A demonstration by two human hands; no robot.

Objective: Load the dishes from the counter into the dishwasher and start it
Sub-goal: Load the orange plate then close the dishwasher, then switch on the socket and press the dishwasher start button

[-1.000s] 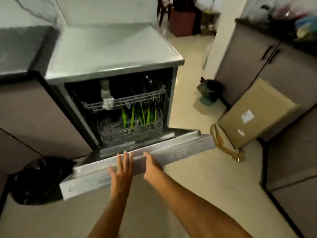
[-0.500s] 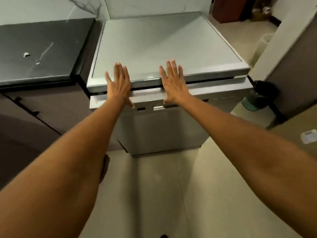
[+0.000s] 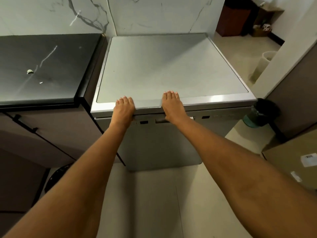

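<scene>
Dishwasher (image 3: pixel 164 145) stands with its door up against the body, set beside a dark counter (image 3: pixel 42 66) on its left. Both hands lie flat along the dishwasher's front top edge. On that edge the left hand (image 3: pixel 123 111) presses with straight fingers held close together; the right hand (image 3: pixel 172 107) presses further right, fingers likewise straight and together, above the control strip (image 3: pixel 173 120). To the dishwasher's right, a dark bin (image 3: pixel 260 114) sits on the floor, and a cardboard box (image 3: pixel 295 162) lies nearer the person.
</scene>
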